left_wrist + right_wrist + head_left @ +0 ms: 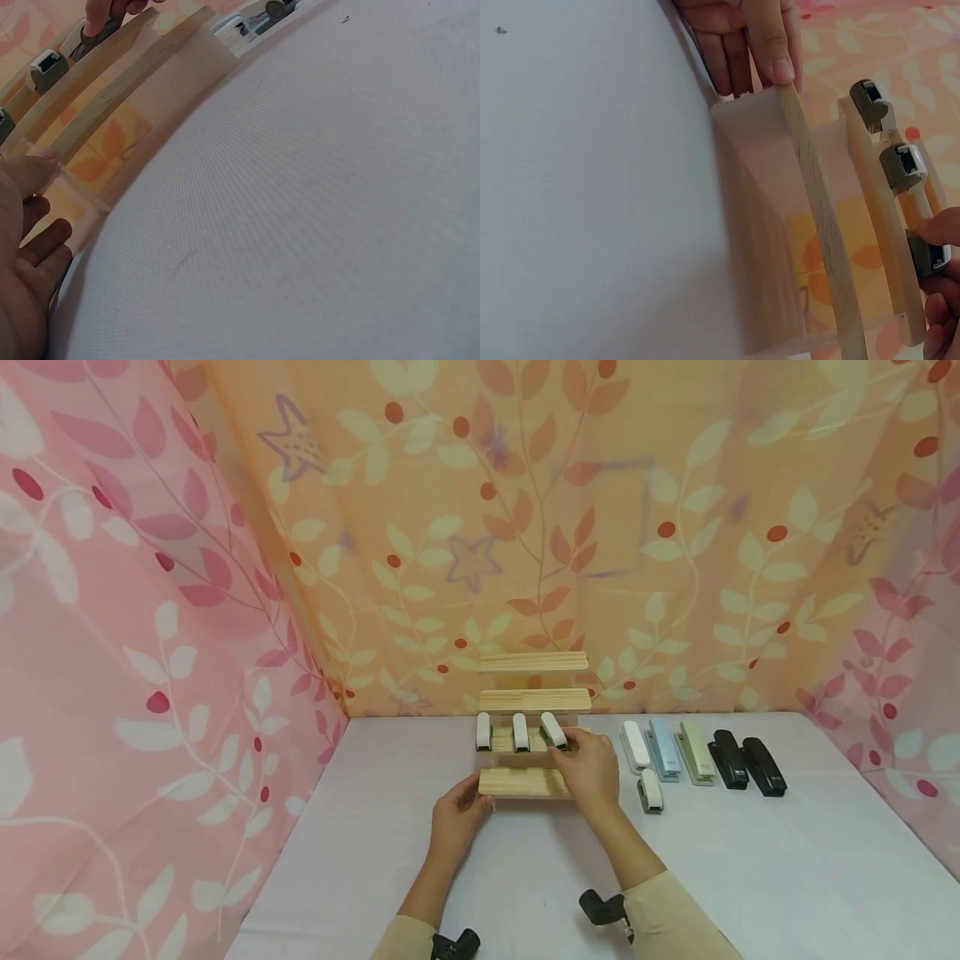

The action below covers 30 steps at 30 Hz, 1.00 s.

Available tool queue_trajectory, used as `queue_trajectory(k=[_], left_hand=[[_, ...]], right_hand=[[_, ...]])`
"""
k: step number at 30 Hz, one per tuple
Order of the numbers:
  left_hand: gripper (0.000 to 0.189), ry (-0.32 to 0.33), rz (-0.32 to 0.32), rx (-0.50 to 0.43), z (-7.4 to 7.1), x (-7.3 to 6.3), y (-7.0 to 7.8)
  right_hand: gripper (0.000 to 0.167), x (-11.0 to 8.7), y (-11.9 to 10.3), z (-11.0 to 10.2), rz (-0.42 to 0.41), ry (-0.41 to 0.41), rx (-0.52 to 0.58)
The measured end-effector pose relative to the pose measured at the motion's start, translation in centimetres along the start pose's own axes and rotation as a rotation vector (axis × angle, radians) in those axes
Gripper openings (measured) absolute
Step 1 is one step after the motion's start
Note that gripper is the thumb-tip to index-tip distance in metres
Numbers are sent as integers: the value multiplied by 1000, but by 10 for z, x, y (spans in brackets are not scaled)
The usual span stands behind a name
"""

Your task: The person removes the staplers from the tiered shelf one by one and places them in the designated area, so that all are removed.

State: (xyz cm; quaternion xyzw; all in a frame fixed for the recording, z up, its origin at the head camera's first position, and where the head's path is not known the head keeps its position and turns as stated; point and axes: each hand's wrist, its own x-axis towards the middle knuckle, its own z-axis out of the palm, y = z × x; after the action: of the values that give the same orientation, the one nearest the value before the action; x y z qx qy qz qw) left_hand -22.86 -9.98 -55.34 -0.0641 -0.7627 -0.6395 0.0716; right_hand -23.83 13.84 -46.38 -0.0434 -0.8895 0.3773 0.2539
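Note:
A tiered display rack with pale wooden steps (pixel 523 783) and clear side panels stands at the table's back middle. Three small white staplers stand side by side on its second step from the bottom: a left one (pixel 483 732), a middle one (pixel 521 732) and a right one (pixel 553 730). My right hand (pixel 592 772) pinches the right stapler (pixel 928 255), which leans askew, at its front end. At the bottom step's left end my left hand (pixel 453 822) holds the rack, thumb (pixel 782 71) on the board's edge and fingers beside the side panel.
Right of the rack stands a row of staplers: white (pixel 634 746), light blue (pixel 663 749), green (pixel 697 753) and two black ones (pixel 764 767). Another small white stapler (pixel 650 792) lies in front of them. Patterned curtains (pixel 450 527) enclose the white table (pixel 525 877) behind and at the sides.

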Motion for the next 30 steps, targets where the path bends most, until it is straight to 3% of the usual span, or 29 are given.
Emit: queue_trajectory(k=[15,23,30], left_hand=[[59,2,7,5,0,-1,1],[57,5,15,-2,0,-2,-1],[55,7,13,-22,2,0,0]], right_hand=[[38,-1,16,-17,-69,7,92],[37,-7,14,-42,-147,41,90],[35,-14,18,-69,-167,62,100]])
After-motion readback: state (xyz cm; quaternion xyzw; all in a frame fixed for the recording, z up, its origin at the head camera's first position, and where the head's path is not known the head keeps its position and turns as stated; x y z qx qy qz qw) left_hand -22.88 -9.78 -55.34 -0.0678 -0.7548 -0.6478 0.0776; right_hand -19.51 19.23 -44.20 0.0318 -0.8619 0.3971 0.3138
